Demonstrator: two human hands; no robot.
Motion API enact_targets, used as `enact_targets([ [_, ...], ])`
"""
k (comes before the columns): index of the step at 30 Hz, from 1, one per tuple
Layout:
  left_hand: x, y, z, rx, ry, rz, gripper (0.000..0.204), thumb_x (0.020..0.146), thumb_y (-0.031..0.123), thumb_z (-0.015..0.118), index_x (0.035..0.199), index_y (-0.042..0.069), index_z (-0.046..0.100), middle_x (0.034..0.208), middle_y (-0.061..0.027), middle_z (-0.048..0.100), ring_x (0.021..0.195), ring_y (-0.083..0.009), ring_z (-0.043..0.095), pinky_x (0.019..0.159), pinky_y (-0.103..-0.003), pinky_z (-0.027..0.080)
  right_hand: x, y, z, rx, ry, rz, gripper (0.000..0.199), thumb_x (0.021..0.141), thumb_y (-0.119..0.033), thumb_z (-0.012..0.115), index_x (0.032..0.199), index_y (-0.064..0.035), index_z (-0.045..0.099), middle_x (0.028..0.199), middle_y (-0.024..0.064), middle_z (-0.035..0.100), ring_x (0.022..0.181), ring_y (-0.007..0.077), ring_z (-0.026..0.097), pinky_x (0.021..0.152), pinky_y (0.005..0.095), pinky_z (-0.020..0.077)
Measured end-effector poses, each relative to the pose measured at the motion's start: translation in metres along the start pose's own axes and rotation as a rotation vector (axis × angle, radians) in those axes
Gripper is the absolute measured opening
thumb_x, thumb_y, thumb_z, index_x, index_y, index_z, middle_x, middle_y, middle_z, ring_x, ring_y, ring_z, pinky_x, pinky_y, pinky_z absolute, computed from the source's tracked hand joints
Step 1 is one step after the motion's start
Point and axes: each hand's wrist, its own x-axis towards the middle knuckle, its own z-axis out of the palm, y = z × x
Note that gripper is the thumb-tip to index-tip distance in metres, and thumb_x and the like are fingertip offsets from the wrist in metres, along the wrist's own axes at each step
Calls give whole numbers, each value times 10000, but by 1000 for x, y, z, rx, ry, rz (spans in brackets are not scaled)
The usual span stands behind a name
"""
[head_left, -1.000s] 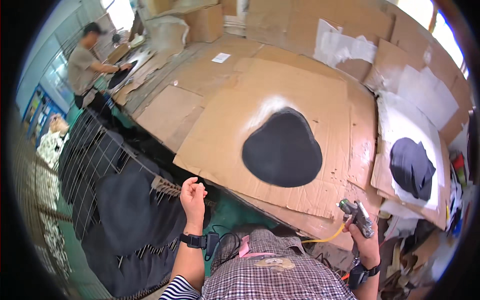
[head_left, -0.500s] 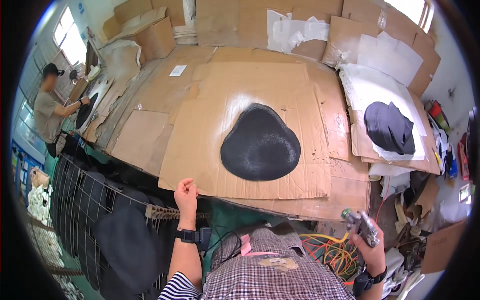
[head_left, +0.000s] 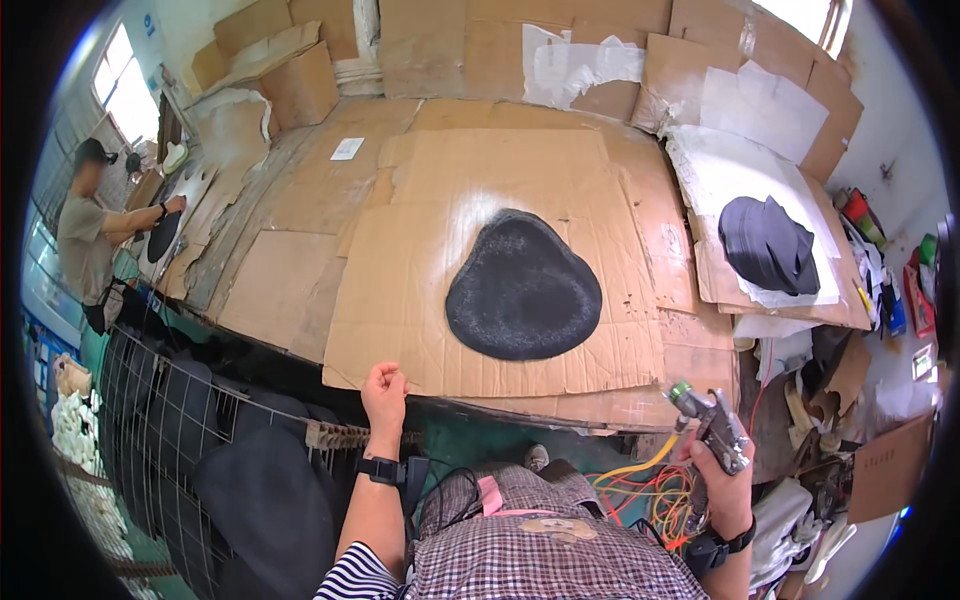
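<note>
Cardboard-covered table; wire bin holds black pads; right hand grips spray gun

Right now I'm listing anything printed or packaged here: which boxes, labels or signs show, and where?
Paper slip: small white rectangle lying on the cardboard-covered table, far left.
Cardboard boxes: plain brown, stacked at the table's far left corner.
Wall sign: small, blue, upper left by the window.
Flat carton: brown, leaning at lower right.
Bottles: red and green, right edge; labels too small to tell.
</note>
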Motion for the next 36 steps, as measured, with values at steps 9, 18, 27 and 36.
enact_targets([
  [9,7,-18,-2,-9,-15,-44,130,844,7,536,974,7,544,691,-12,560,568,-73,524,519,-189,421,-37,2,-28,-97,-110,121,499,781,-40,675,1239,41,496,898,40,606,791,86,563,730,245,475],
  [18,8,-27,17,33,-93,-100,164,816,-28,529,976,6,544,686,-13,558,568,-80,535,508,-194,431,-5,4,24,53,-82,38,425,801,-24,657,1192,37,503,889,46,613,776,98,576,722,254,486],
  [27,14,-47,20,107,-128,-191,158,810,-12,537,967,1,546,687,-18,555,572,-85,540,490,-198,424,-18,-7,2,-17,101,10,437,805,-39,637,1208,46,490,849,46,600,721,119,589,679,256,501],
  [36,71,-105,51,329,-195,-136,137,814,34,549,948,14,571,711,-29,575,549,-101,545,484,-247,447,-15,-10,-9,-109,-19,-14,500,771,-70,693,1218,43,499,885,44,616,772,96,571,704,248,471],
])
